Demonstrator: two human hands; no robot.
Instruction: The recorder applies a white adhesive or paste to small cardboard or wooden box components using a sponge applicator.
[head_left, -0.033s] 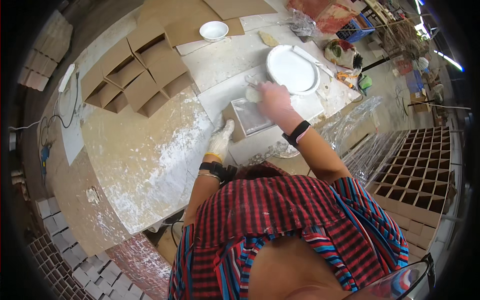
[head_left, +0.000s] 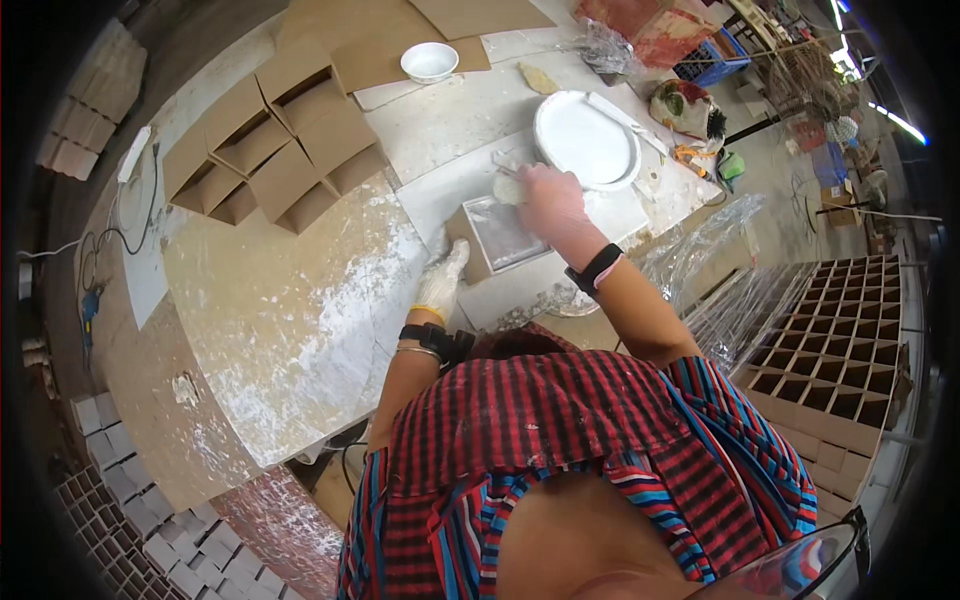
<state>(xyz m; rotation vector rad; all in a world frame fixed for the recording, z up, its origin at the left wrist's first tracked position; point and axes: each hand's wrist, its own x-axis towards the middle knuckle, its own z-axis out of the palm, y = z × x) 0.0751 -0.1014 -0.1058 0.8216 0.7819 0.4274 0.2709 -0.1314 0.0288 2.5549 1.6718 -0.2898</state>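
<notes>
Cardboard box (head_left: 505, 238), small & open-topped w/ a greyish-white inside, is set on the paste-smeared worktable (head_left: 290, 300), btwn the two hands & just L of a round white tub (head_left: 585, 138). Its L wall is touched by the L hand (head_left: 441, 276), which is covered by a white glove w/ yellow cuff; fingertips are partly hidden behind the wall, so how far they're bent can't be told. By the R hand (head_left: 552, 203), bare & w/ fingers curled in, a pale flat piece (head_left: 508, 188) is held over the box's far end; exact kind can't be told, detail too blurred. Dark bands are worn on both wrists. White stuff is held in the tub, & a white stick (head_left: 622, 118) is laid across its R rim. Nr the table's R corner, an orange-handled tool (head_left: 692, 158) is seen. Farther up, a white bowl (head_left: 430, 64) is placed by flat cardboard sheets (head_left: 385, 55), & a yellowish scrap (head_left: 538, 78) is left approx. btwn bowl & tub. Well L of the box, open brown cartons (head_left: 270, 150) are grouped tog. On the far R, a stack of cardboard w/ many square cells (head_left: 835, 340) is partly covered by clear plastic film (head_left: 735, 290).
</notes>
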